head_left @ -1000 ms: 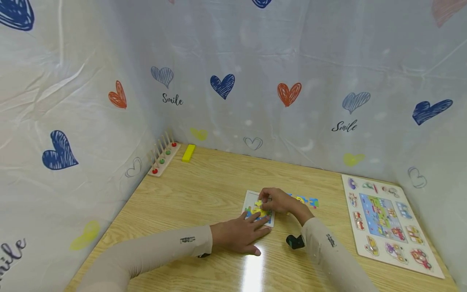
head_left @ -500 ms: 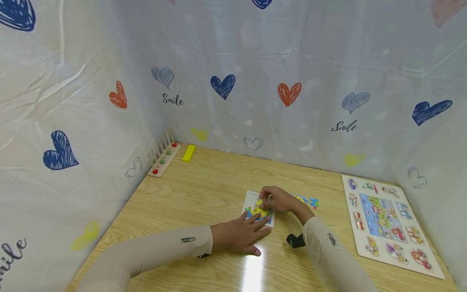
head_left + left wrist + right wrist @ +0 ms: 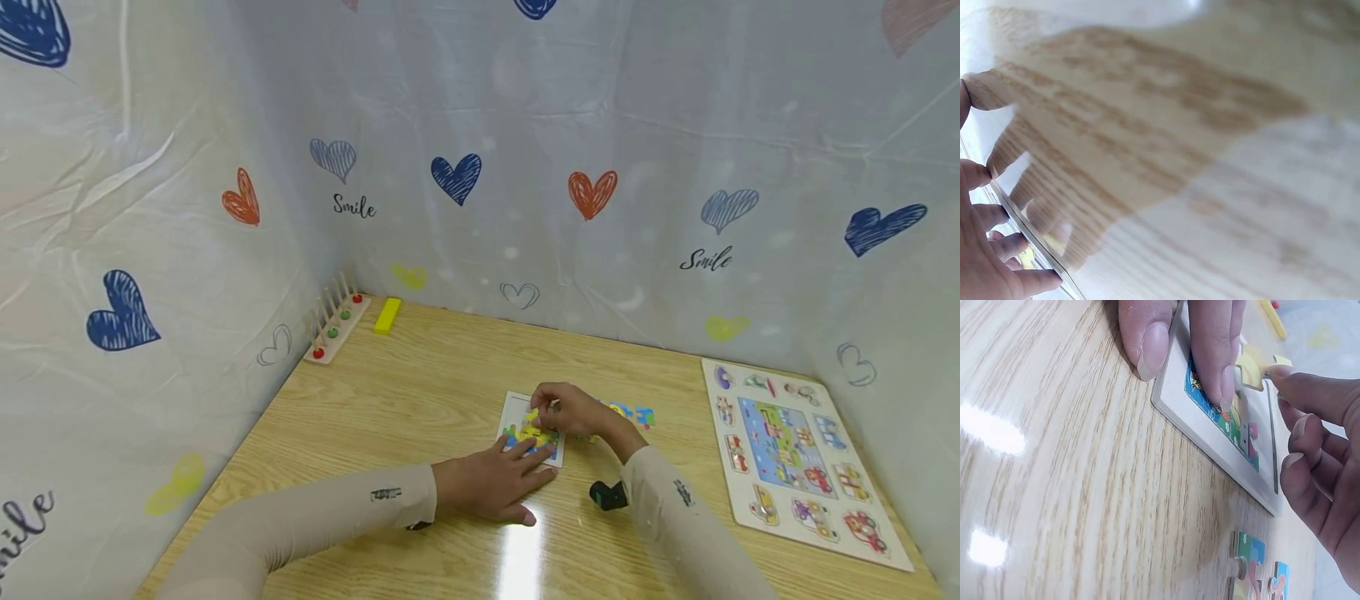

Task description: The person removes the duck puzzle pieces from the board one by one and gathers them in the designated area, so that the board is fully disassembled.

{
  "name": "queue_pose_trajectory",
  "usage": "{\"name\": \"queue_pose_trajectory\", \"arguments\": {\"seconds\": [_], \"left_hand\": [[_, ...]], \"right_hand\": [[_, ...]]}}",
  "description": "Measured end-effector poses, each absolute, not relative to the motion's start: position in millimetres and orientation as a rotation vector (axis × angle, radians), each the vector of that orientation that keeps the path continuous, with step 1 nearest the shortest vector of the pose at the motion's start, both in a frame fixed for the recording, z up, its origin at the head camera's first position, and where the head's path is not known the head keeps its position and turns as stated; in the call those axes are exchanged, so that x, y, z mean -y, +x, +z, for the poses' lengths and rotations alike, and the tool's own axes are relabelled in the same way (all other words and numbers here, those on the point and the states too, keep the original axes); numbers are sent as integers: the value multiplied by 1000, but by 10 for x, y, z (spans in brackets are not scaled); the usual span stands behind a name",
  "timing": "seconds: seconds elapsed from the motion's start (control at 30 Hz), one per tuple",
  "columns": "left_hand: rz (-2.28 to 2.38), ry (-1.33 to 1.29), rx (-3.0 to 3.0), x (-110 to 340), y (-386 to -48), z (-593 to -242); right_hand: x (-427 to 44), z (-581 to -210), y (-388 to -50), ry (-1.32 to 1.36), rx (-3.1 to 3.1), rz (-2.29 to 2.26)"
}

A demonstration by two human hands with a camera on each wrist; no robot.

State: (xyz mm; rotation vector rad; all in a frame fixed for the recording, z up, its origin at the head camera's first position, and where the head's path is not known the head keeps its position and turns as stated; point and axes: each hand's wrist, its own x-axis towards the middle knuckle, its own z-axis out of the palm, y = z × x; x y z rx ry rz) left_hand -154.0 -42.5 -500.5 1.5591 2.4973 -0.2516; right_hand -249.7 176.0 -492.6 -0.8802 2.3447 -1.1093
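A small jigsaw puzzle board [image 3: 513,408] with a white frame lies on the wooden table, partly filled with colourful pieces. My left hand [image 3: 491,486] rests on its near side with fingers spread straight; in the right wrist view, left fingertips [image 3: 1213,381] press on the blue and green pieces [image 3: 1210,412]. Over the board, my right hand [image 3: 573,411] pinches a yellow puzzle piece [image 3: 1251,367] between thumb and finger. That piece sits tilted above the tray in the right wrist view. From the left wrist, the left hand [image 3: 985,250] shows along the board's edge.
Loose puzzle pieces [image 3: 643,416] lie right of the board, partly hidden by the right hand. A large picture board [image 3: 802,458] lies at the right. At the back left are a pegged wooden stand [image 3: 337,329] and a yellow block [image 3: 387,316]. Curtains enclose the table.
The right hand with the yellow piece has shifted only slightly over the board. The left hand stays in place.
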Motion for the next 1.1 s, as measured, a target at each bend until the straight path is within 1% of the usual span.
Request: {"name": "queue_pose_trajectory", "arguments": {"seconds": [0.47,0.9,1.1], "left_hand": [[-234,1563,-2488,396,-1553,-4974],[-169,1506,-2486,412,-1563,-5034],[-158,1517,-2489,419,-1566,-5036]], "right_hand": [[-1894,-4836,-2439,-783,-2443,-1183],[-2131,-4747,-2268,-691,-2445,-1255],[-2263,-4758,-2198,-698,-2469,-1285]]}}
